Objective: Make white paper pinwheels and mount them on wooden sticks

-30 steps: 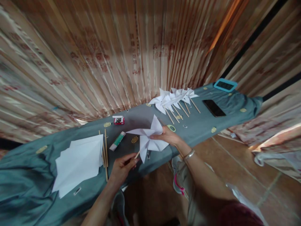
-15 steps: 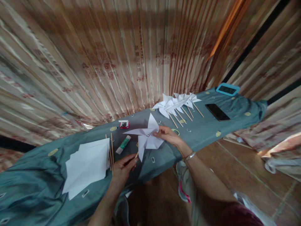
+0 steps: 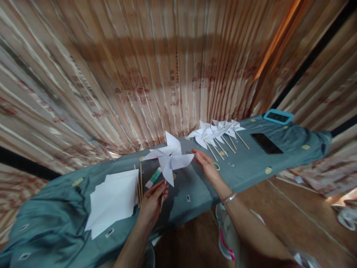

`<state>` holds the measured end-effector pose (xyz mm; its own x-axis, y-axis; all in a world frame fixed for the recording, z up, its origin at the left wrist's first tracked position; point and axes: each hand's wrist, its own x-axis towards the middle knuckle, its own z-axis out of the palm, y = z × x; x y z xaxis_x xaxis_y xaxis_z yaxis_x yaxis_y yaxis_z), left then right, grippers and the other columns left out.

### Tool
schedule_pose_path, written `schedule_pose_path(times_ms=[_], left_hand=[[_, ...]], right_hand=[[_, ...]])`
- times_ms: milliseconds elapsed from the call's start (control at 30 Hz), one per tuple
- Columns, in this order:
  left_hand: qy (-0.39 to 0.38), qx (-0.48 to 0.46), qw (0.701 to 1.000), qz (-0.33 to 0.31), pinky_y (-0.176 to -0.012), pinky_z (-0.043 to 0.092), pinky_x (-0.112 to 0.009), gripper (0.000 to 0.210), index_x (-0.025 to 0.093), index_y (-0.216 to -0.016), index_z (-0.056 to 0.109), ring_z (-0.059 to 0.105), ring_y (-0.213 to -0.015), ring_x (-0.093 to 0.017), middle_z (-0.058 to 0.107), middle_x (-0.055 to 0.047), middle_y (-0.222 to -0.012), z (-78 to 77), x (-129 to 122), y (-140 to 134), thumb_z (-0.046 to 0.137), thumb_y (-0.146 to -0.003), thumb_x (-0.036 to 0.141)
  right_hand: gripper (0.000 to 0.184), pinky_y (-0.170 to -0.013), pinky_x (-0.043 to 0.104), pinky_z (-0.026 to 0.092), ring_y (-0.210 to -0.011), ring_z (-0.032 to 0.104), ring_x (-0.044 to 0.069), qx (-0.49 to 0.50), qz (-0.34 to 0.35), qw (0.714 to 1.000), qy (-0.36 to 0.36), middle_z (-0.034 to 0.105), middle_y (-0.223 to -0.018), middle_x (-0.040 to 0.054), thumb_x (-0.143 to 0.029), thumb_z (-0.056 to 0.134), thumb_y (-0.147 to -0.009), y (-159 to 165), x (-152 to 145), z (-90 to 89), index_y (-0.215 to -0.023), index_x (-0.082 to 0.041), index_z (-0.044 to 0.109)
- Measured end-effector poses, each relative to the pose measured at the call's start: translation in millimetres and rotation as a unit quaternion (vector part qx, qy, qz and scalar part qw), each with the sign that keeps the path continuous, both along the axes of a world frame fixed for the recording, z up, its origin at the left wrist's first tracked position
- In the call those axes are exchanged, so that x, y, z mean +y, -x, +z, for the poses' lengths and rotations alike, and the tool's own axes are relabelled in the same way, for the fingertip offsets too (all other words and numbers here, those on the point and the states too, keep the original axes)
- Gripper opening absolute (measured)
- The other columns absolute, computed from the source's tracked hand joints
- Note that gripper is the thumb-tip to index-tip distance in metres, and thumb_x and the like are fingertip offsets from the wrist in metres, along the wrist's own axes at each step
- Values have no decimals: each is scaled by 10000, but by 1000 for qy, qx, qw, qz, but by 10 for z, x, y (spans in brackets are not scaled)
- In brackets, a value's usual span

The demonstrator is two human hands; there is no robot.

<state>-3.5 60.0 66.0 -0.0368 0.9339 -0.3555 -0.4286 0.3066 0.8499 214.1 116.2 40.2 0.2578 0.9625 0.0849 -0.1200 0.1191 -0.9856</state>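
A white paper pinwheel (image 3: 169,160) with a shiny pin at its centre stands over the middle of the table. My left hand (image 3: 153,195) is closed around its thin wooden stick, just below the blades. My right hand (image 3: 205,163) is at the right blade's tip, fingers stretched out; whether they touch the paper I cannot tell. Behind the blades, only a bit of the small red box shows. Beside my left hand lie a green-and-white glue stick (image 3: 153,177) and several loose wooden sticks (image 3: 141,182).
A stack of white paper (image 3: 113,201) lies on the left of the cloth-covered table (image 3: 173,212). Several finished pinwheels (image 3: 217,132) lie in a row at the back right. Past them are a dark phone (image 3: 267,143) and a blue-framed clock (image 3: 278,117). A tape ring (image 3: 216,166) sits near my right wrist.
My right hand has let go of the pinwheel's blade and drawn slightly right. The pinwheel has turned and now stands more upright in my left hand. The view has shifted a little.
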Motion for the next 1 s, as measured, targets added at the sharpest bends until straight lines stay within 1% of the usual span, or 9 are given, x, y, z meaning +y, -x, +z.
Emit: schedule_pose_path(times_ms=[100,167,267,367,567,667,800,900,1000], left_hand=[[36,-21,999,-2,-551,499,-196,390,121,-712,746,615,-542,-94,711,-46,-643,17,-1,-34,903,-380,254],[53,-37,998,1,-564,497,-178,365,124,-704,741,624,-560,-89,713,-33,-639,30,2,-53,903,-393,224],[58,-53,997,4,-557,479,-150,326,119,-714,735,617,-555,-74,708,-17,-617,36,12,-66,893,-434,176],[59,-66,996,13,-557,475,-141,332,116,-724,738,614,-552,-68,713,-14,-624,24,27,-57,891,-432,155],[36,-62,997,25,-642,500,-172,368,140,-756,757,661,-651,-96,747,-32,-726,-10,55,-19,902,-421,184],[27,-54,998,21,-675,502,-201,396,152,-743,758,673,-680,-115,746,-32,-727,-39,61,-12,918,-390,235],[6,-45,999,19,-717,488,-232,432,155,-750,759,675,-711,-134,745,-42,-733,-82,68,-12,921,-374,293],[5,-33,999,23,-743,474,-254,430,152,-759,759,676,-732,-148,746,-53,-738,-91,70,-15,915,-386,297],[13,-26,999,28,-733,464,-250,419,153,-764,759,673,-746,-149,750,-53,-753,-91,65,-20,908,-393,280]], right_hand=[[606,-1082,459,371,-1246,532,267,-116,-27,992,-30,577,-1349,110,-602,511,-847,16,-44,16,-1309,-214,555],[577,-1123,462,318,-1312,468,259,-215,-30,974,-66,517,-1412,109,-557,453,-896,28,-85,41,-1355,-212,509],[533,-1153,472,266,-1368,398,248,-313,-12,944,-100,491,-1434,121,-498,369,-946,50,-128,59,-1356,-187,509],[515,-1140,471,294,-1347,427,250,-345,7,933,-106,530,-1391,150,-478,341,-960,85,-142,40,-1299,-159,563],[531,-1047,442,411,-1186,575,262,-317,78,939,-106,646,-1235,146,-532,333,-958,228,-254,55,-1132,-161,671],[611,-930,436,481,-1019,654,280,-277,137,949,-71,712,-1084,135,-592,305,-944,312,-354,115,-1020,-148,717],[694,-835,405,509,-856,690,261,-188,213,958,-21,752,-854,91,-678,288,-905,362,-403,148,-835,-178,764],[753,-773,384,523,-801,692,254,-138,200,970,-3,753,-810,102,-739,287,-863,321,-354,124,-787,-165,769],[779,-742,375,530,-773,690,248,-124,136,983,11,753,-782,107,-752,272,-856,243,-284,95,-795,-153,767]])
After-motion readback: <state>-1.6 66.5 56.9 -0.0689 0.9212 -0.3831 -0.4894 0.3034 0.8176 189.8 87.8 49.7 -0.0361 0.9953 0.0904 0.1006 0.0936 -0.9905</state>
